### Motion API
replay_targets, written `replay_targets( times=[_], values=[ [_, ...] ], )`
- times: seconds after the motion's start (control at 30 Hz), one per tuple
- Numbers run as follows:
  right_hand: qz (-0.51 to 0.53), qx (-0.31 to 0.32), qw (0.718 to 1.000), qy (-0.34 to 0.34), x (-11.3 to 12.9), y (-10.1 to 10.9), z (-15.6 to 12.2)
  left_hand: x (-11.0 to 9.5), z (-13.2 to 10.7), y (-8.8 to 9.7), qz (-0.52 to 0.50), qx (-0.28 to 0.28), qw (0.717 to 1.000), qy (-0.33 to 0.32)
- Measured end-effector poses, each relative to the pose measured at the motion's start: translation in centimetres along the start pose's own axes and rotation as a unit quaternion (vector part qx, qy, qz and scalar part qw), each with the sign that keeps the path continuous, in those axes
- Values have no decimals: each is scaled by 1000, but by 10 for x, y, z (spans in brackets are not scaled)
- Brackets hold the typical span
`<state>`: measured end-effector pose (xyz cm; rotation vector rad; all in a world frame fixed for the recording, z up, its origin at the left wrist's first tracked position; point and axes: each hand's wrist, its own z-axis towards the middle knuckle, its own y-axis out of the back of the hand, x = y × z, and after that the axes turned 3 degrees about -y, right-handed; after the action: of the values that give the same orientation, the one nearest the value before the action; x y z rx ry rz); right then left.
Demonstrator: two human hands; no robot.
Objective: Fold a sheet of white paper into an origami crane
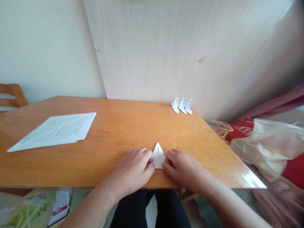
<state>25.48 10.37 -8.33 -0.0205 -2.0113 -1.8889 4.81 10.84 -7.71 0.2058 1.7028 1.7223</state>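
A small white folded paper triangle [158,157] lies near the front edge of the wooden table, its point facing away from me and a crease running down from the tip. My left hand [139,163] is closed at its left side, fingers curled with thumb and fingertips at the paper's edge. On the opposite side, my right hand [178,164] pinches the right edge in the same way. The fingertips partly cover both lower corners.
Several folded paper figures [182,106] stand at the table's far right corner. Printed sheets [57,131] lie stacked on the left of the table [123,126]. A chair [14,95] stands beyond the left end; bags [266,145] sit beside the right edge.
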Motion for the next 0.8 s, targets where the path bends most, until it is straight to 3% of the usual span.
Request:
replay_targets(
  times=[0.3, 0.57, 0.8],
  values=[
    [11, 0, 1000, -7, 1, 1, -1, 12, -2, 8, -107, 18, 994, 6],
    [10, -5, 1000, 0, 0, -1, 1, 5, 0, -2, -58, -21, 998, 25],
    [6, -15, 1000, -3, 0, -1, 1, 5, -1, -10, -36, -47, 998, -18]
  ],
)
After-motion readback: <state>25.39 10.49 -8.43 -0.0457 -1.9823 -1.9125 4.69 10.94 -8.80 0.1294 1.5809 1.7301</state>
